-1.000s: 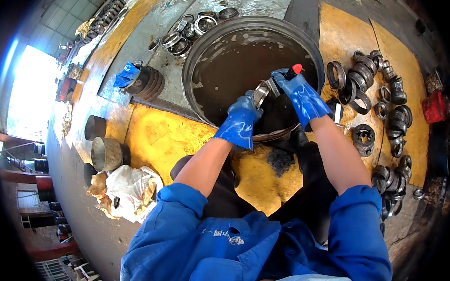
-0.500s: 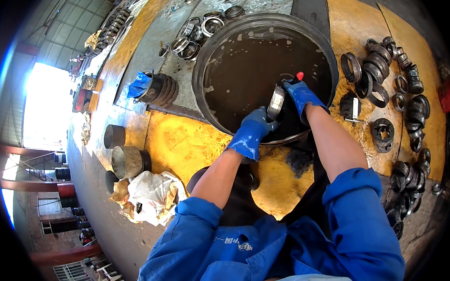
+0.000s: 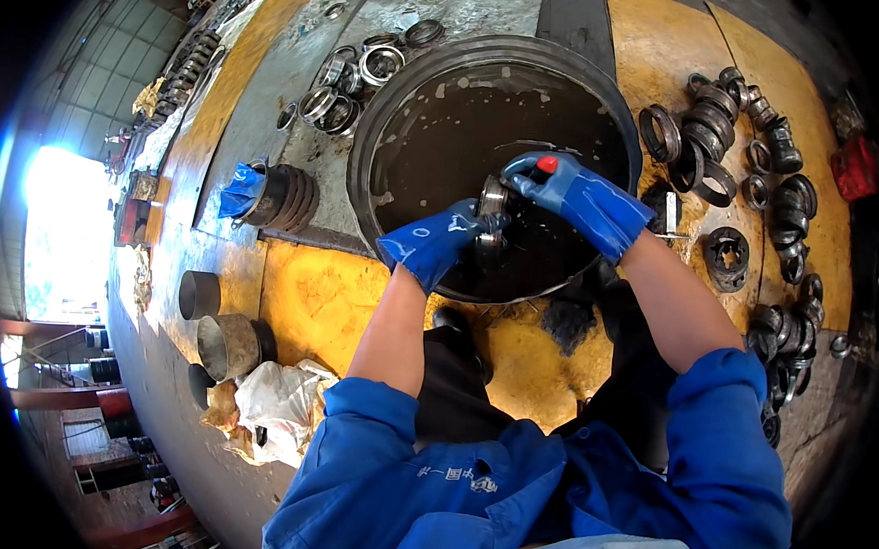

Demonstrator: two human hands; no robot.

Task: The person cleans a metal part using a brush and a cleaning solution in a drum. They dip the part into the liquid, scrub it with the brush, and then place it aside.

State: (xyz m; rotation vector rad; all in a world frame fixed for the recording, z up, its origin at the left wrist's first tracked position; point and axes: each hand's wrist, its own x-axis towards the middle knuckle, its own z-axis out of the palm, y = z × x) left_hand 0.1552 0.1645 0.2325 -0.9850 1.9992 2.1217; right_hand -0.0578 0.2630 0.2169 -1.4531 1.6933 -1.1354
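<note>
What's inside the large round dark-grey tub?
Dark brown liquid with pale patches. Bottom hidden; blue-gloved left hand, right hand and silvery metal ring cover some liquid.

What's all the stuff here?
Tub: one, dark grey, centre
Liquid: one pool, brown, in tub
Held ring: one, silvery, over tub
Tool: one, red-ended, beside held ring
Loose rings: many, silvery or dark, around tub
Ribbed cylinder: one, dark, left
Open cylinders: several, grey, lower left
Bag: one, whitish, lower left
Floor sheets: several, yellow, underneath
Left hand: one, blue-gloved, on ring
Right hand: one, blue-gloved, on tool
Sleeves: two, blue, bottom
</note>
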